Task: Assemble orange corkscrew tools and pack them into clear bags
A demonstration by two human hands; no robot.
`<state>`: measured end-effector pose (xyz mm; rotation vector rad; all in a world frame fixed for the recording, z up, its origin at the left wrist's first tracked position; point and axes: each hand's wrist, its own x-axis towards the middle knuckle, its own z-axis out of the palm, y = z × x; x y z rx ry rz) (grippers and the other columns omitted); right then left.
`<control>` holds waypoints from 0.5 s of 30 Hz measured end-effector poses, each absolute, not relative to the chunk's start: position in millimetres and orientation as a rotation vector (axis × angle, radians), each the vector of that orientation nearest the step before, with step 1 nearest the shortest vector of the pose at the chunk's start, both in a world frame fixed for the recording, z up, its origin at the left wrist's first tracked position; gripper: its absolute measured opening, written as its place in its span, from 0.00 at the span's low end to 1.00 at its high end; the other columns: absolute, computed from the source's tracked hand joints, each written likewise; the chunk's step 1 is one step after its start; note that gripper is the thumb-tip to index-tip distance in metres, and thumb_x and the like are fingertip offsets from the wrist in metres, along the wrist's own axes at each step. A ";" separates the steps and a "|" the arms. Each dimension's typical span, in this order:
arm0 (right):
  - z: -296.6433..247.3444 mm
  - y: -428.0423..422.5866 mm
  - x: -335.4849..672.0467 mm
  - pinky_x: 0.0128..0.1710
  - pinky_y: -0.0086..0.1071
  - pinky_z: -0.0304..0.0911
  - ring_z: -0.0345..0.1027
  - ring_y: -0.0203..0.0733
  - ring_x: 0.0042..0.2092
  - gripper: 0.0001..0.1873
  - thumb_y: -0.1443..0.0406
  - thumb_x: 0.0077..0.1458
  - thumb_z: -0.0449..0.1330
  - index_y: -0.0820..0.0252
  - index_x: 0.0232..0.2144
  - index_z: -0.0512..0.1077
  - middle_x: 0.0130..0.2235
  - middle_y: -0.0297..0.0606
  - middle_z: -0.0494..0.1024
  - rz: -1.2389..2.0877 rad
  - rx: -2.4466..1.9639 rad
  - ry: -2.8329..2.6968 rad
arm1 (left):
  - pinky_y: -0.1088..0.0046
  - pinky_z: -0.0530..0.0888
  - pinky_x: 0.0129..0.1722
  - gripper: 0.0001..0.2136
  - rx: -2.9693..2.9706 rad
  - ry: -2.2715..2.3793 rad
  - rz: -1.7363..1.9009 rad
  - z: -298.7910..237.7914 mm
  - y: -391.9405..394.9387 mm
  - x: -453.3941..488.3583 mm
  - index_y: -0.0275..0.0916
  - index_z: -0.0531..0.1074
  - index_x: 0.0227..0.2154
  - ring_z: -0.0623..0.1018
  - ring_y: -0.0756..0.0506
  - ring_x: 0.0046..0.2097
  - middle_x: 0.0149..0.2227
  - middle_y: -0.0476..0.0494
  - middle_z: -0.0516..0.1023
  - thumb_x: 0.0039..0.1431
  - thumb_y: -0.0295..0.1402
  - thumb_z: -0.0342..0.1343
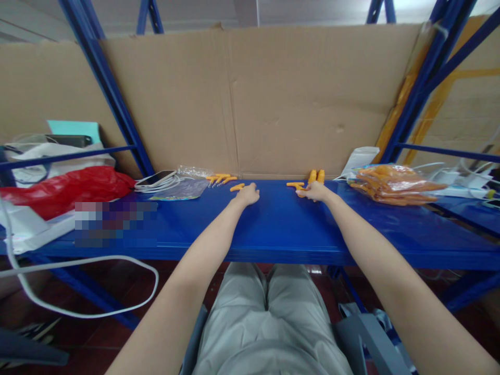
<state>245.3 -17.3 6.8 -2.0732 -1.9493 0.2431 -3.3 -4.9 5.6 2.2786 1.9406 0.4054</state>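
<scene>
My left hand (249,194) is closed low over the blue tabletop, its fingers curled. An orange T-shaped handle (237,187) shows at its outer edge; whether the hand grips it I cannot tell. To the right, my right hand (318,191) pinches at another orange T-shaped handle (296,185) with thumb and fingers. Two upright orange cylinders (316,176) stand just behind that hand, partly covered by it. Left of my left hand lies a group of orange corkscrew-like pieces (219,179) with twisted metal shafts.
A blue table (289,229) backs onto a cardboard panel (281,104). At left lie a phone (161,178) on white cable, a clear plastic bag (183,188) and a red bag (74,190). Right, a plastic bag of orange pieces (392,183). A white cable (97,314) loops off the left edge.
</scene>
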 end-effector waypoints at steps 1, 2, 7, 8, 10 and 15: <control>7.2 -17.7 244.9 0.31 0.33 0.67 0.74 0.44 0.31 0.22 0.54 0.63 0.54 0.68 0.30 0.75 0.29 0.48 0.76 0.262 -2.056 -1.960 | 0.70 0.67 0.58 0.19 2.311 1.870 0.463 5.1 -3.4 -1.9 0.35 0.66 0.59 0.71 0.43 0.61 0.59 0.35 0.73 0.67 0.30 0.44; 7.5 -17.9 244.6 0.31 0.32 0.67 0.74 0.44 0.31 0.22 0.55 0.63 0.53 0.69 0.31 0.75 0.30 0.49 0.76 0.277 -2.041 -1.960 | 0.73 0.68 0.57 0.19 2.343 1.798 0.509 4.7 -1.9 -0.5 0.36 0.66 0.59 0.73 0.46 0.59 0.58 0.38 0.74 0.66 0.27 0.44; 9.5 -16.3 247.3 0.33 0.34 0.69 0.75 0.44 0.32 0.21 0.57 0.65 0.50 0.68 0.35 0.76 0.32 0.50 0.77 0.244 -2.026 -1.854 | 0.73 0.68 0.58 0.22 2.435 1.764 0.655 5.2 3.2 -2.5 0.38 0.71 0.54 0.73 0.47 0.58 0.55 0.41 0.76 0.60 0.19 0.46; 10.1 -15.9 248.8 0.35 0.35 0.69 0.75 0.45 0.32 0.20 0.58 0.65 0.50 0.68 0.36 0.76 0.32 0.50 0.78 0.226 -2.033 -1.830 | 0.70 0.68 0.59 0.22 2.417 1.842 0.670 5.0 3.7 -5.5 0.39 0.71 0.54 0.71 0.45 0.60 0.57 0.40 0.74 0.59 0.20 0.47; 11.6 -15.4 252.2 0.37 0.35 0.70 0.76 0.46 0.34 0.18 0.60 0.64 0.50 0.68 0.37 0.77 0.32 0.50 0.78 0.198 -2.054 -1.786 | 0.61 0.67 0.61 0.22 2.316 2.032 0.656 3.7 4.0 -13.3 0.40 0.70 0.56 0.67 0.40 0.64 0.62 0.37 0.69 0.60 0.23 0.48; 12.3 -12.4 262.2 0.42 0.35 0.69 0.77 0.49 0.40 0.17 0.62 0.62 0.52 0.68 0.39 0.77 0.34 0.51 0.79 0.181 -2.109 -1.737 | 0.45 0.60 0.64 0.26 2.074 2.216 0.410 -1.5 3.3 -29.9 0.43 0.60 0.64 0.59 0.34 0.68 0.68 0.35 0.57 0.62 0.27 0.45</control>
